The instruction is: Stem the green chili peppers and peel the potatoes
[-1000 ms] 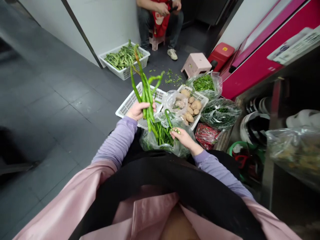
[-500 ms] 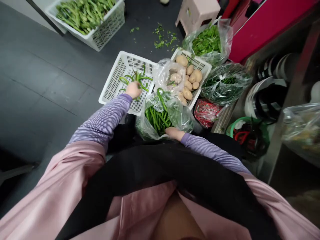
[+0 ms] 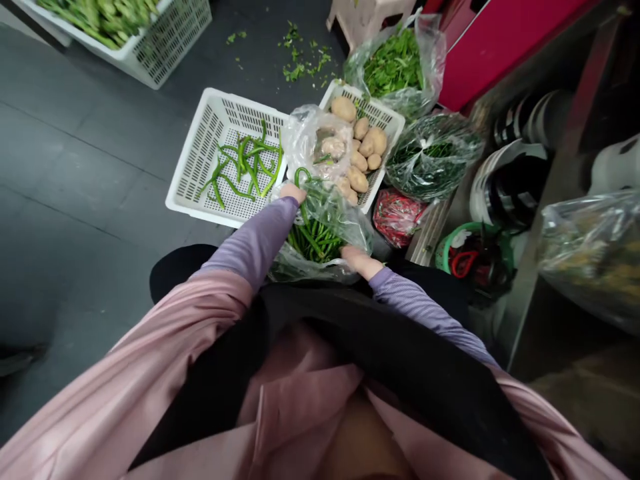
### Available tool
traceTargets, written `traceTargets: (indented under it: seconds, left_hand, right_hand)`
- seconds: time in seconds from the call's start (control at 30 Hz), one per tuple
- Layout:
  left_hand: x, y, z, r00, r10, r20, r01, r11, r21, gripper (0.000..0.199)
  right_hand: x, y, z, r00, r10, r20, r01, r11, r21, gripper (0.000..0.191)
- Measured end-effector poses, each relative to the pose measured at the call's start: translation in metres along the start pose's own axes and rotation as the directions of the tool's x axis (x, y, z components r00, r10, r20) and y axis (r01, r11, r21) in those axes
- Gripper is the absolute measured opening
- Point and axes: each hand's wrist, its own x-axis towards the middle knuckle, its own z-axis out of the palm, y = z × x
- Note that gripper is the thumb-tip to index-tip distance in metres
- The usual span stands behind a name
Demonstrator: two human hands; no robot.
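Long green peppers (image 3: pixel 243 157) lie loosely spread in a white slotted basket (image 3: pixel 193 159). Below and right of it, a clear plastic bag (image 3: pixel 357 227) stands open, filled with more green peppers (image 3: pixel 316 240). My left hand (image 3: pixel 293 193) is at the bag's upper left rim, next to a curled pepper; its fingers are mostly hidden. At the bag's right side is my right hand (image 3: pixel 356 259), with its fingertips out of sight at the rim.
Potatoes (image 3: pixel 373 143) and a clear bag (image 3: pixel 300 137) sit in a second basket. Bagged greens (image 3: pixel 395 63), a dark green bag (image 3: pixel 434 157), bagged red peppers (image 3: pixel 397 217) and a green tub (image 3: pixel 443 252) line the right. Another vegetable basket (image 3: pixel 173 47) stands upper left.
My left hand has moved right, out of the white basket to the pepper bag. The peppers it was among now lie loose in the basket. The whole view has shifted slightly.
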Motion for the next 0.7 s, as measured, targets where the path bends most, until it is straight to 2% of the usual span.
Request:
traceTargets:
  seconds: [0.07,0.1,0.2,0.27,0.37,0.43,0.5,0.53,0.57,0.67,0.7]
  left_hand:
    - [-0.016,0.002,-0.018,0.998,0.069,0.000,-0.069,0.998,-0.009,0.021]
    - [-0.027,0.005,-0.027,0.994,0.106,0.013,-0.106,0.994,-0.021,0.023]
    - [-0.069,0.012,-0.047,0.984,0.165,0.071,-0.154,0.978,-0.138,0.022]
    - [-0.095,0.013,-0.054,0.982,0.172,0.074,-0.142,0.940,-0.310,0.022]
    - [-0.119,0.008,-0.057,0.982,0.186,0.037,-0.141,0.849,-0.509,0.021]
    - [-0.121,0.003,-0.058,0.979,0.187,0.074,-0.122,0.842,-0.525,0.017]
    - [-0.111,-0.002,-0.063,0.978,0.154,0.143,-0.068,0.875,-0.479,0.014]
    - [-0.101,-0.004,-0.069,0.983,0.116,0.140,-0.041,0.891,-0.452,0.013]
    - [-0.088,-0.005,-0.077,0.992,0.072,0.100,-0.022,0.900,-0.435,0.012]
    - [-0.043,-0.010,-0.107,0.993,-0.055,-0.106,0.004,0.901,-0.433,0.008]
    - [-0.029,-0.013,-0.115,0.990,-0.075,-0.115,0.017,0.897,-0.443,0.010]
  right_hand:
    - [-0.001,-0.008,-0.006,0.993,0.051,-0.107,-0.044,0.997,0.067,0.039]
    - [-0.002,-0.012,-0.010,0.979,0.054,-0.198,-0.030,0.992,0.125,0.041]
    - [-0.002,-0.027,-0.019,0.890,-0.014,-0.456,0.156,0.949,0.275,0.049]
    - [-0.003,-0.037,-0.021,0.869,-0.117,-0.482,0.277,0.921,0.275,0.042]
    - [-0.009,-0.049,-0.020,0.853,-0.246,-0.461,0.357,0.919,0.170,0.030]
    - [-0.015,-0.055,-0.020,0.798,-0.349,-0.491,0.426,0.904,0.049,0.029]
    - [-0.020,-0.059,-0.021,0.752,-0.451,-0.481,0.486,0.872,-0.056,0.028]
    - [-0.021,-0.060,-0.021,0.756,-0.479,-0.447,0.496,0.864,-0.088,0.029]
    - [-0.021,-0.061,-0.020,0.782,-0.482,-0.395,0.483,0.869,-0.105,0.030]
    - [-0.016,-0.057,-0.011,0.918,-0.365,-0.158,0.347,0.929,-0.128,0.031]
    - [-0.014,-0.056,-0.006,0.945,-0.316,-0.080,0.303,0.942,-0.143,0.034]
